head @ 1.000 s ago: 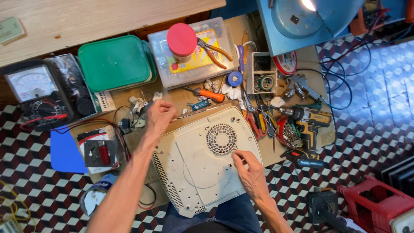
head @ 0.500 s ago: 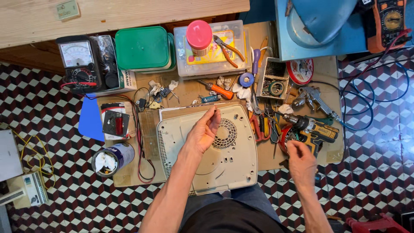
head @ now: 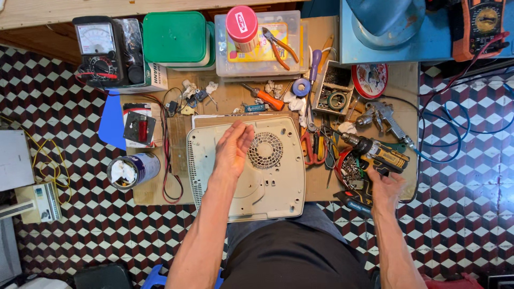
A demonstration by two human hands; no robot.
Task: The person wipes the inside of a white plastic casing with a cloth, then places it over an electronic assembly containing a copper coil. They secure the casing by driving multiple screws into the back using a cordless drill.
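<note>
A cream plastic appliance base (head: 273, 182) with a round fan grille (head: 265, 150) lies upside down on a cardboard sheet on the floor in front of me. My left hand (head: 232, 147) hovers edge-on over its upper left part, fingers loosely apart, with nothing visible in it. My right hand (head: 386, 187) is off to the right and grips the handle of a yellow and black cordless drill (head: 375, 152). The drill's chuck points left, and it sits above a round red tray (head: 348, 168) of small metal parts.
Behind the base lie an orange-handled screwdriver (head: 265, 97), red pliers (head: 309, 147), a blue tape roll (head: 301, 87) and a spray gun (head: 386, 119). A clear box (head: 257, 64) with a pink-lidded jar, a green box (head: 175, 37), an analogue meter (head: 99, 45) and a tin (head: 131, 170) stand around.
My right hand left the appliance base, went right and took hold of the drill. My left hand moved from beyond the base's top edge to above its upper left part.
</note>
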